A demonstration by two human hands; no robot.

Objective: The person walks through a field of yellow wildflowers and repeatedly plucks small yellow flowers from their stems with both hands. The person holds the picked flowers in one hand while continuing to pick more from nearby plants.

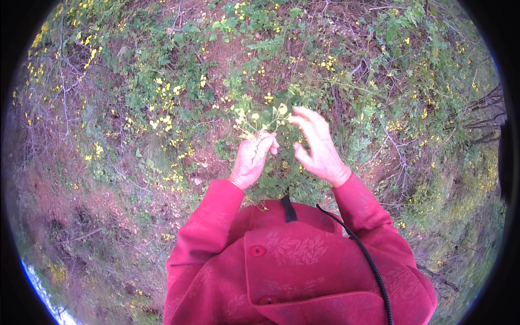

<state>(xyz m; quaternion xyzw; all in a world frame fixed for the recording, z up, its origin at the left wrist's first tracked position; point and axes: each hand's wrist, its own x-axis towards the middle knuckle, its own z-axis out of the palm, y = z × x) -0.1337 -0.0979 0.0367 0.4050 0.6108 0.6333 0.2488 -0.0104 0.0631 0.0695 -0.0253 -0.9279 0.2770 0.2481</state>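
Observation:
My left hand (pixel 254 156) is closed around the stems of a small bunch of yellow wildflowers (pixel 255 117), with the blooms and buds spreading out above the fingers. Just to the right, my right hand (pixel 315 144) is held with thumb and fingers apart, its fingertips close to the right side of the bunch. Whether those fingertips touch a flower I cannot tell. No object shows in the right palm. The lower stem ends are hidden in my left fist.
Green weeds with yellow flowers (pixel 164 122) grow over reddish soil all around. Dry bare twigs (pixel 400 154) stick up at the right, and more thin branches (pixel 64 93) stand at the left. A black cord (pixel 367 256) hangs over my red jacket (pixel 300 260).

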